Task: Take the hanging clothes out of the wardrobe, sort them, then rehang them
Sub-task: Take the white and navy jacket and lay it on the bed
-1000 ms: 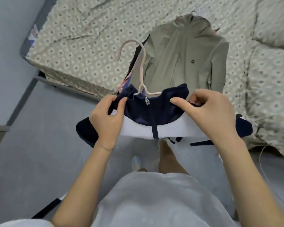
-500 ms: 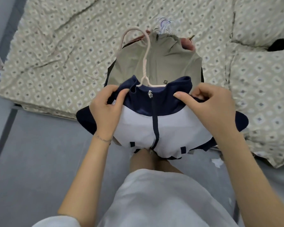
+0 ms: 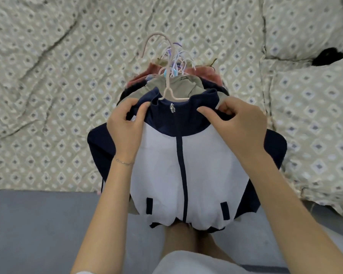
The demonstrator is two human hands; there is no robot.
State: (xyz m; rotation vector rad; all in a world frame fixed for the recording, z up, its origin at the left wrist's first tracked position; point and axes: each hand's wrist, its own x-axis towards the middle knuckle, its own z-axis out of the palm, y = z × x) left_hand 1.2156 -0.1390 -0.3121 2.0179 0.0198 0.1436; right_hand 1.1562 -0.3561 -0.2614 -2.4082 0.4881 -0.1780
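A navy and white zip jacket (image 3: pixel 178 171) on a pale pink hanger (image 3: pixel 167 76) lies over a pile of clothes at the bed's edge. My left hand (image 3: pixel 127 129) pinches the jacket's left shoulder near the collar. My right hand (image 3: pixel 240 125) pinches the right shoulder. Under the jacket lies an olive jacket (image 3: pixel 178 88), with reddish-pink clothing (image 3: pixel 145 74) and several purple and white hanger hooks (image 3: pixel 180 56) showing behind it. The rest of the pile is hidden.
The bed (image 3: pixel 57 86) is covered in a beige diamond-patterned sheet. A matching pillow (image 3: pixel 315 125) lies at the right, with a dark object (image 3: pixel 329 56) behind it. Grey floor (image 3: pixel 38 230) runs along the bed's near edge. My legs stand below the jacket.
The jacket has moved forward over the pile on the bed and now covers most of the olive jacket. Both hands keep their hold on its shoulders.
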